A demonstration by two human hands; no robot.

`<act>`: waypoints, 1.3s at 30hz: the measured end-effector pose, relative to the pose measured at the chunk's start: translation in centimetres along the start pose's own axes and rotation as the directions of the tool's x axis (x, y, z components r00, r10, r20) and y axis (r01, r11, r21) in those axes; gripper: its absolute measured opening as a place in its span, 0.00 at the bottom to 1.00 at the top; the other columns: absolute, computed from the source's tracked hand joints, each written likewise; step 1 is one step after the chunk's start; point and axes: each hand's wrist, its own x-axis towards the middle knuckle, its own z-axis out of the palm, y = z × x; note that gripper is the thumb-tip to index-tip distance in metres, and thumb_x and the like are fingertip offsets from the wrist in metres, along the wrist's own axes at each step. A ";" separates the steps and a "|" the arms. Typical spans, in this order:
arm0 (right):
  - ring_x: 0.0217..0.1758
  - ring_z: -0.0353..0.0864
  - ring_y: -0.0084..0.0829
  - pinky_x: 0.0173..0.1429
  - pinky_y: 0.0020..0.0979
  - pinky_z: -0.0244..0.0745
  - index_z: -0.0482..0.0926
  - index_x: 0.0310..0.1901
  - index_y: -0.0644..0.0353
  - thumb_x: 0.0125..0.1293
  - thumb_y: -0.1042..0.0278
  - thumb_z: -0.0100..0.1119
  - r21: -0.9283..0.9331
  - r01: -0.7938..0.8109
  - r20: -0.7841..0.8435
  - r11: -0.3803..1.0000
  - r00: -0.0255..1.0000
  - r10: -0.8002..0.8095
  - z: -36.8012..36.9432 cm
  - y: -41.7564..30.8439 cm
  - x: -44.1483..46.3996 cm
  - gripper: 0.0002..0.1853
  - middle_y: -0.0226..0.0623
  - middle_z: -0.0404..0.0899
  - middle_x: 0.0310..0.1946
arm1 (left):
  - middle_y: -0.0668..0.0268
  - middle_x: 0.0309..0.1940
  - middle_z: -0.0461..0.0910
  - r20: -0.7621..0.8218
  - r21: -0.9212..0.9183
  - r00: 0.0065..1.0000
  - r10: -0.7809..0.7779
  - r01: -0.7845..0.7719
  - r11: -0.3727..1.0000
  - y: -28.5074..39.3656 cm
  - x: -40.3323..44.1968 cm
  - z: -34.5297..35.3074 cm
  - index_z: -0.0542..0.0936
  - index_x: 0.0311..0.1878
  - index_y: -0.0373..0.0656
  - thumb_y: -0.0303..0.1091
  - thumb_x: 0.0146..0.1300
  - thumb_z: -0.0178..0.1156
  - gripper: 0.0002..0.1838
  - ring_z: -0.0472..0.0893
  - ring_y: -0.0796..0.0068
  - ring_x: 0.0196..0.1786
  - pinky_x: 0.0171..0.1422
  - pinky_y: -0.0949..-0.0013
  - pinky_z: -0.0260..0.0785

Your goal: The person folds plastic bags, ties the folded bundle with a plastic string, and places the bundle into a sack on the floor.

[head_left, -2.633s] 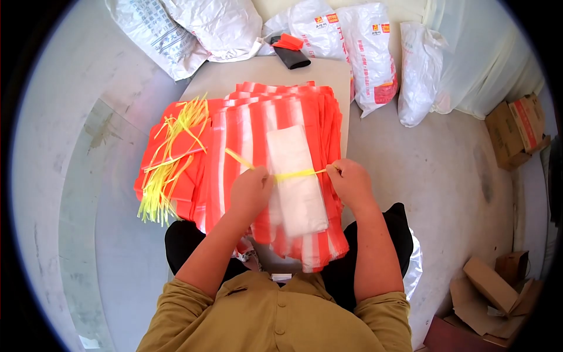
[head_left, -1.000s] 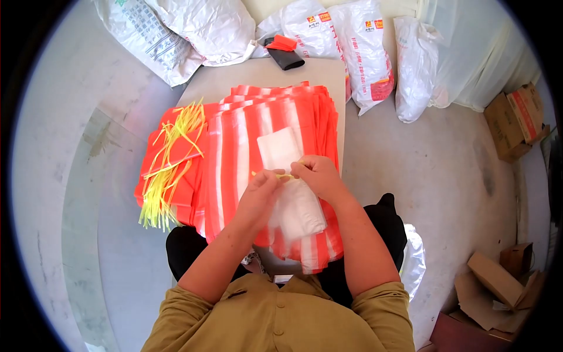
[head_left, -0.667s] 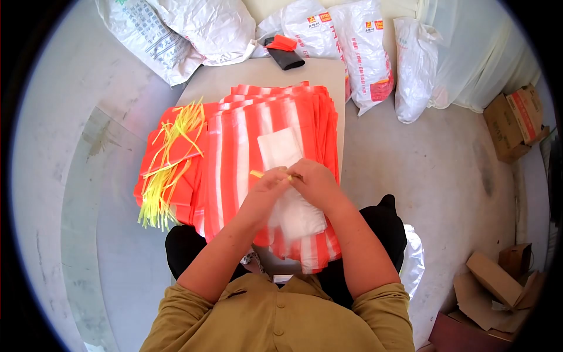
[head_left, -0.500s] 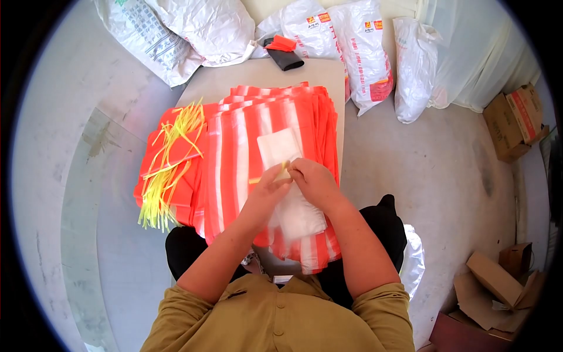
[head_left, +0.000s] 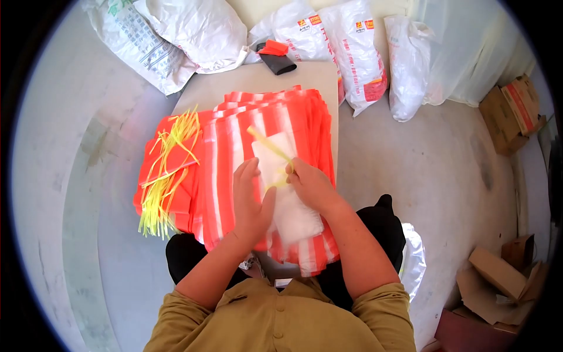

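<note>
A folded white bundle lies on a stack of red-and-white striped plastic sheets or bags. My right hand pinches a yellow plastic strip over the bundle; the strip's loose end sticks out to the upper left. More yellow shows at the bundle's middle, but how it runs around is partly hidden by my fingers. At the bundle's left side, my left hand is open, thumb apart from the fingers, with nothing seen in it.
Several yellow strips lie across folded red pieces left of the stack. A black roll with a red scrap sits at the table's far edge. White sacks stand beyond. Cardboard boxes are at the right.
My left hand has come away from the strip, moving left and opening. The right hand still pinches the strip, whose end now extends up and to the left.
</note>
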 end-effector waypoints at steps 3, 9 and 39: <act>0.43 0.83 0.55 0.46 0.51 0.76 0.75 0.47 0.61 0.75 0.68 0.53 -0.039 0.075 -0.001 0.996 0.997 -0.075 0.1 0.4 0.0 0.07 0.52 0.83 0.37 | 0.56 0.61 0.77 0.123 0.189 0.990 0.076 -0.098 0.977 -0.8 1.6 0.8 0.74 0.69 0.43 0.23 0.60 0.67 0.31 0.78 0.56 0.58 0.64 0.57 0.71; 0.43 0.83 0.56 0.46 0.51 0.75 0.74 0.47 0.61 0.73 0.69 0.55 -0.046 0.121 0.002 0.992 0.993 -0.121 0.0 1.0 0.2 0.06 0.52 0.82 0.37 | 0.61 0.44 0.85 0.282 0.205 0.954 -0.107 0.049 0.978 -1.9 2.8 2.3 0.87 0.46 0.41 0.27 0.60 0.71 0.11 0.80 0.59 0.52 0.57 0.60 0.73; 0.46 0.83 0.44 0.51 0.40 0.79 0.86 0.43 0.62 0.61 0.78 0.64 -0.209 0.361 -0.205 0.909 0.893 -0.402 1.2 2.0 0.3 0.09 0.41 0.82 0.39 | 0.62 0.38 0.84 0.203 -0.186 0.876 -0.438 0.474 0.861 -4.3 -0.3 4.4 0.83 0.46 0.39 0.34 0.70 0.64 0.09 0.83 0.70 0.42 0.50 0.67 0.74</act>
